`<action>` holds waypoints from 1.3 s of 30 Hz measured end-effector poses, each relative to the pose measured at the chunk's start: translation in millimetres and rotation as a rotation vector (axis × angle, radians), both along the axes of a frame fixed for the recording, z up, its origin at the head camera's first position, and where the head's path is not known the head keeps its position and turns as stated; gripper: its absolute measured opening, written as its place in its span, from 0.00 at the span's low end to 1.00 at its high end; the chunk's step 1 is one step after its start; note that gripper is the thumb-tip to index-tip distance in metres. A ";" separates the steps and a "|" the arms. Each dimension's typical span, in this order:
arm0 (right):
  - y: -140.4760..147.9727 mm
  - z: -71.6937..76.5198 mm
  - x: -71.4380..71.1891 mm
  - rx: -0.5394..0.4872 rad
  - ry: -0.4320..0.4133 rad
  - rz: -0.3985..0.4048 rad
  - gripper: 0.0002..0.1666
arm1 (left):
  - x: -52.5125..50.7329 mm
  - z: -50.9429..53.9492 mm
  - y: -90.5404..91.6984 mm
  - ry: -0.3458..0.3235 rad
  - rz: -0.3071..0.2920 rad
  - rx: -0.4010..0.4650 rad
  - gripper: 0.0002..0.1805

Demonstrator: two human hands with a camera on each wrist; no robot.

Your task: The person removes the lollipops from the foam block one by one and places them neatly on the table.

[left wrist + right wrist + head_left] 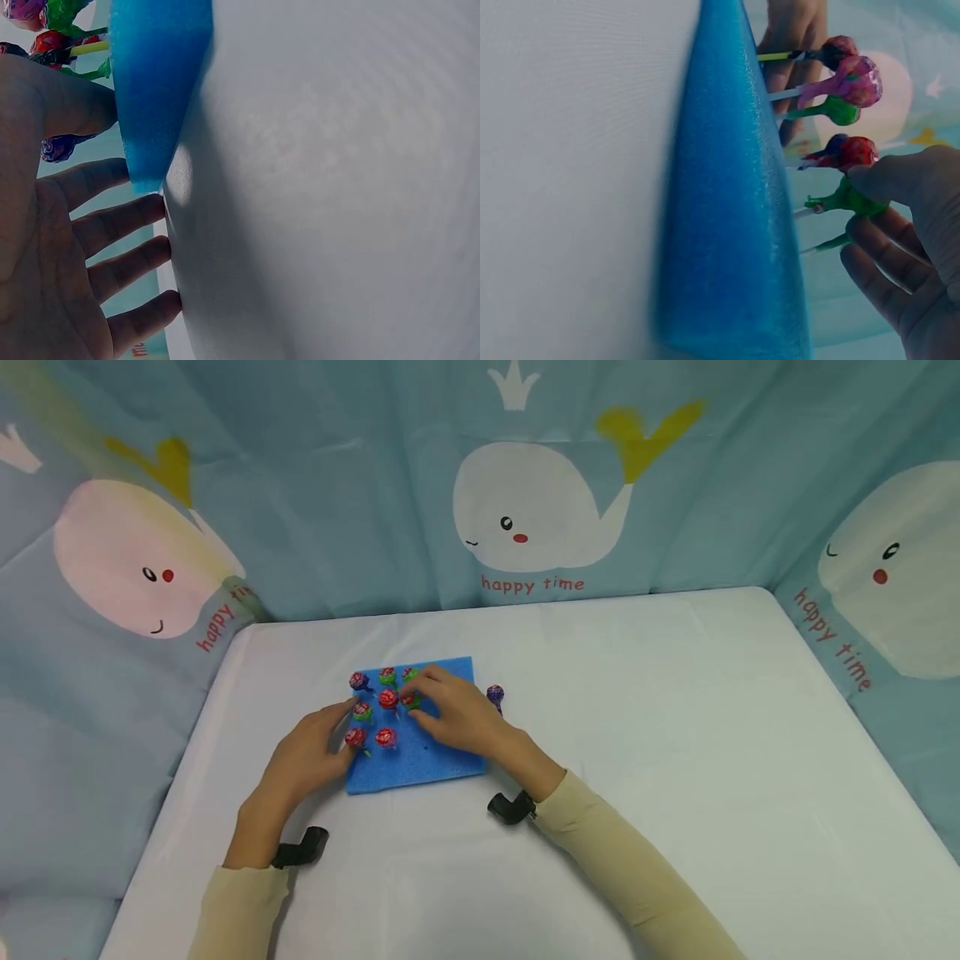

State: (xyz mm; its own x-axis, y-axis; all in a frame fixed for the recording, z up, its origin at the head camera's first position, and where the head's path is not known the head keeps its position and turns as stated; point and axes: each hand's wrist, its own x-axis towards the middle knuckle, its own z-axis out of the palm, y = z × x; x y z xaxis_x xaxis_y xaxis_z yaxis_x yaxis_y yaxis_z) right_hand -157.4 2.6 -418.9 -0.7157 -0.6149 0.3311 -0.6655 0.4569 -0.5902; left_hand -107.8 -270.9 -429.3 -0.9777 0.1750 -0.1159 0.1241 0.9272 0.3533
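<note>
right hand (pixel 459 714) pinches a green lollipop (pixel 847 196) over a blue foam block (pixel 438 767)

the foam block lies flat on a white table (pixel 750 760), left of the table's middle, with lollipops standing on it by their sticks. the right hand has its thumb and fingertips closed on the green lollipop, at the right end of the middle row. the stick points down to the foam; how deep it sits cannot be told.

just left of that grip stands a red lollipop (pixel 387 698), and at the row's left end another with a green wrapper (pixel 362 713). the back row holds three: a dark purple one (pixel 358 680) at the left, then two in green wrappers. the front row has a red one at the left (pixel 356 737) and a pink one (pixel 386 738) beside it.

the left hand (pixel 309 747) is spread at the block's left side, fingers extended and gripping no lollipop; its thumb and index finger touch the foam, and the other fingertips rest on the table.

a loose purple lollipop (pixel 495 694) is just beyond the block's right edge, near the right hand. behind the table hangs a blue curtain (pixel 352 510) with printed whales (pixel 532 510).
</note>
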 end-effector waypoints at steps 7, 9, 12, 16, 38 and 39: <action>-4.0 -5.2 0.1 -0.005 -0.008 -0.014 0.16 | 3.3 0.2 -0.9 0.002 0.001 0.010 0.38; -5.2 -5.9 -1.6 -0.002 0.000 -0.023 0.16 | 1.6 0.6 -0.1 0.002 0.001 0.016 0.38; -6.5 -5.7 -2.0 -0.009 0.006 -0.036 0.15 | 0.1 2.7 0.2 0.004 0.001 0.013 0.38; -7.0 -5.1 -1.0 -0.009 0.001 -0.038 0.15 | 0.6 3.8 -0.4 -0.007 -0.006 0.015 0.38; -4.8 -3.2 5.0 -0.047 0.061 -0.094 0.22 | 0.8 2.2 3.5 -0.015 0.006 0.012 0.38; -4.7 -2.4 5.0 -0.057 0.068 -0.094 0.22 | 1.1 2.3 3.3 -0.013 0.005 0.014 0.38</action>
